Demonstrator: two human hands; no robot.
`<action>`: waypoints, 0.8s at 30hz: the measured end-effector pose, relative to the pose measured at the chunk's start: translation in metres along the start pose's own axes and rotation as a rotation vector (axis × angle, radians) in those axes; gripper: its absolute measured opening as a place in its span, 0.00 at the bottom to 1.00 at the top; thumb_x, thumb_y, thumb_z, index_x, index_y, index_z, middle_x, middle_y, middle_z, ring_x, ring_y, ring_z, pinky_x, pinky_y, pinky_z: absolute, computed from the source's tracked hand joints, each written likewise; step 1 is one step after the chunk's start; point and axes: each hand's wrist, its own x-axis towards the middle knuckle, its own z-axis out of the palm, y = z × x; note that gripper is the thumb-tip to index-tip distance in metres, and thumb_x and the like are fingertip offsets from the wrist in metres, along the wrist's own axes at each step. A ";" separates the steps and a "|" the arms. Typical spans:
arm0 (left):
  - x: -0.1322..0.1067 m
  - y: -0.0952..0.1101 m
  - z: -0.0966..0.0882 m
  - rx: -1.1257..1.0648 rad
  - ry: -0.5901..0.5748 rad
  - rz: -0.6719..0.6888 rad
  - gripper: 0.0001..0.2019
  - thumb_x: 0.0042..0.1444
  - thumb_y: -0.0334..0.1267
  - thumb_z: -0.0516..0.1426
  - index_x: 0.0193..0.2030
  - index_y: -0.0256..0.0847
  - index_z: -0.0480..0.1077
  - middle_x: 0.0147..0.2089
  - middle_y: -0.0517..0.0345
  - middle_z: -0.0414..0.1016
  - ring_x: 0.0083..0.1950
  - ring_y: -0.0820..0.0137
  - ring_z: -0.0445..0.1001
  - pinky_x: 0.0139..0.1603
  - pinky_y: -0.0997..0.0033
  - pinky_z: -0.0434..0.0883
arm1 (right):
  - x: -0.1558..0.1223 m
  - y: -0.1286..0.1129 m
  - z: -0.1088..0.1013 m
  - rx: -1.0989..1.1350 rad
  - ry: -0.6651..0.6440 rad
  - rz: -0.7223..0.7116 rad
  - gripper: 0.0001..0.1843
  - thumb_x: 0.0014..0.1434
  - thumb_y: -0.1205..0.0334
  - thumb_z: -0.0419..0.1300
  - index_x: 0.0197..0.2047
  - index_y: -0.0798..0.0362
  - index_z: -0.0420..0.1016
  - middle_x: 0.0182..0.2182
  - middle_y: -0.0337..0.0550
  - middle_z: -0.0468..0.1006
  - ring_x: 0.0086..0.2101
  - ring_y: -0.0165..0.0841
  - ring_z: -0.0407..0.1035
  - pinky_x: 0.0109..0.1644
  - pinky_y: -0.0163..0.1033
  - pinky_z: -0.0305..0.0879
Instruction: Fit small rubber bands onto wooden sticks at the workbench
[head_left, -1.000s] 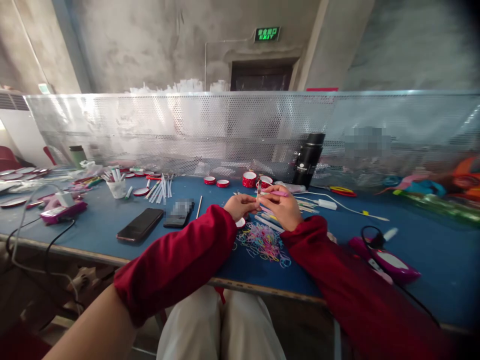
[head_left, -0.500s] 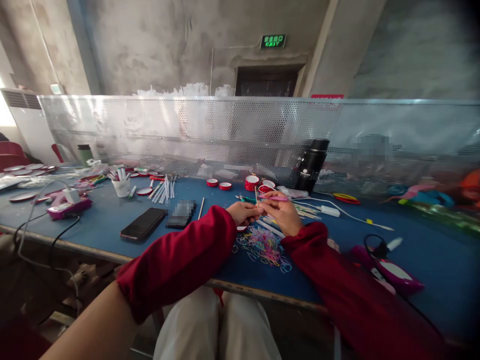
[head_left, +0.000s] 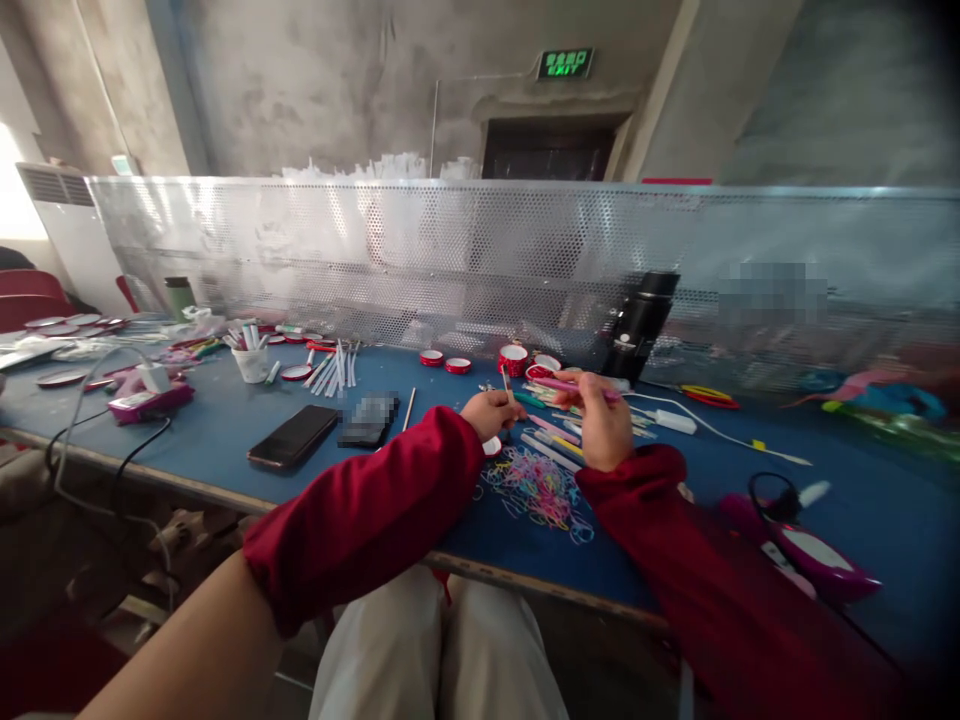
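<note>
My left hand (head_left: 489,412) is closed around a thin pale stick (head_left: 506,385) that points upward. My right hand (head_left: 604,424) is closed on a pink pen-like tool (head_left: 574,386) held level, its tip toward the left hand. The two hands are a short gap apart above the blue table (head_left: 225,430). Just in front of them lies a heap of coloured rubber bands (head_left: 536,488). A small red-rimmed cap (head_left: 492,447) sits under my left wrist. Several pens and sticks (head_left: 551,432) lie between the hands.
A black phone (head_left: 293,436) lies left of my left arm. A black flask (head_left: 639,325) stands by the perforated metal screen (head_left: 450,260). Red tape rolls (head_left: 513,359), a white cup of pens (head_left: 252,361), pink devices (head_left: 817,555) with cables and a white charger cable (head_left: 705,425) lie around.
My right hand has drawn away to the right with the pink tool, opening a gap from the left hand. The camera has swung slightly left.
</note>
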 end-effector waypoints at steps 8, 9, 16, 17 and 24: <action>-0.005 0.007 0.000 0.030 -0.034 -0.026 0.05 0.55 0.32 0.55 0.30 0.34 0.70 0.17 0.66 0.63 0.18 0.82 0.57 0.21 0.79 0.55 | -0.005 -0.003 0.005 -0.035 -0.023 0.042 0.05 0.54 0.57 0.61 0.33 0.48 0.72 0.27 0.38 0.75 0.31 0.35 0.73 0.36 0.40 0.69; -0.005 0.008 0.001 0.030 -0.044 -0.035 0.06 0.56 0.31 0.53 0.30 0.34 0.70 0.17 0.66 0.63 0.17 0.82 0.56 0.21 0.79 0.54 | -0.006 -0.004 0.005 -0.042 -0.026 0.041 0.05 0.54 0.57 0.62 0.33 0.48 0.72 0.26 0.38 0.75 0.30 0.35 0.73 0.37 0.40 0.69; -0.005 0.006 0.002 0.021 -0.072 -0.067 0.07 0.58 0.28 0.50 0.31 0.34 0.68 0.19 0.64 0.67 0.17 0.81 0.62 0.20 0.80 0.56 | -0.010 -0.008 0.004 -0.184 -0.061 -0.031 0.06 0.57 0.56 0.60 0.32 0.47 0.70 0.27 0.38 0.76 0.32 0.37 0.73 0.38 0.42 0.68; -0.006 0.006 0.002 0.018 -0.074 -0.071 0.07 0.58 0.28 0.50 0.31 0.34 0.68 0.19 0.64 0.67 0.17 0.81 0.62 0.20 0.79 0.57 | -0.011 -0.009 0.004 -0.202 -0.067 -0.044 0.06 0.57 0.56 0.59 0.32 0.47 0.70 0.26 0.38 0.77 0.32 0.37 0.73 0.38 0.41 0.67; -0.009 0.007 0.002 0.024 -0.074 -0.085 0.07 0.57 0.28 0.52 0.29 0.34 0.68 0.17 0.63 0.66 0.17 0.80 0.61 0.22 0.78 0.59 | -0.012 -0.012 0.008 -0.269 -0.131 -0.149 0.07 0.58 0.57 0.58 0.30 0.48 0.70 0.26 0.37 0.77 0.31 0.35 0.72 0.39 0.41 0.66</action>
